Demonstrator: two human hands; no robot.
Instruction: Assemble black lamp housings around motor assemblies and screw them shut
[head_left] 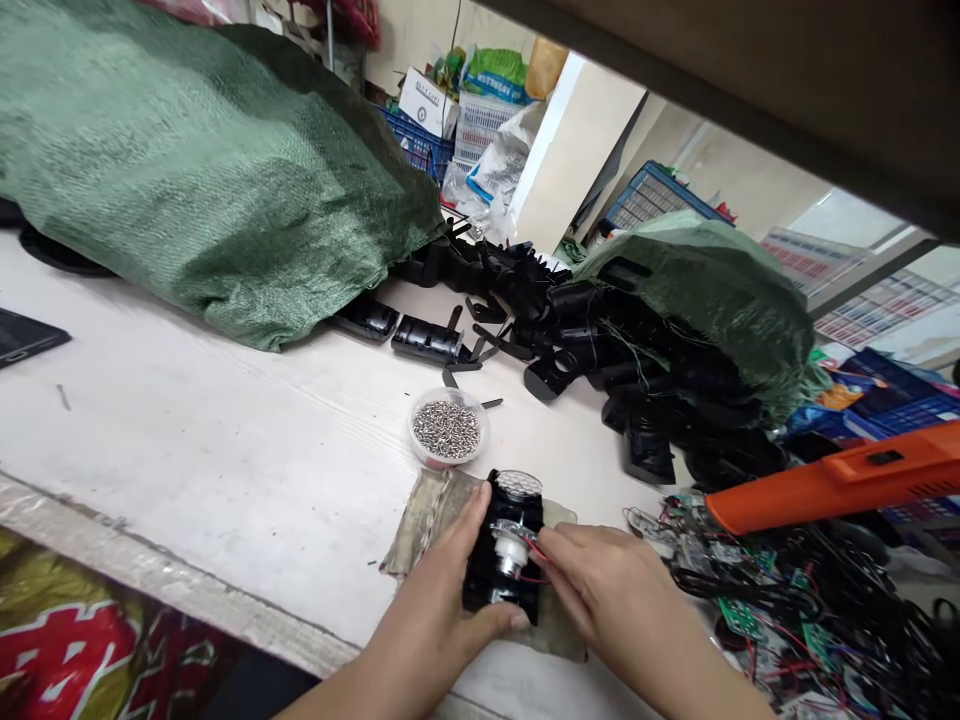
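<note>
while the left hand is clasping a black plastic housing lying on a worn cloth pad, the right hand is bringing its fingers to red wires beside a white motor, though whether it is pinching them i cannot tell.

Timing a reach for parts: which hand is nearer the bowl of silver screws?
Left hand: nearer, just in front of the bowl, on a black housing. Right hand: farther, front-right of the bowl.
</note>
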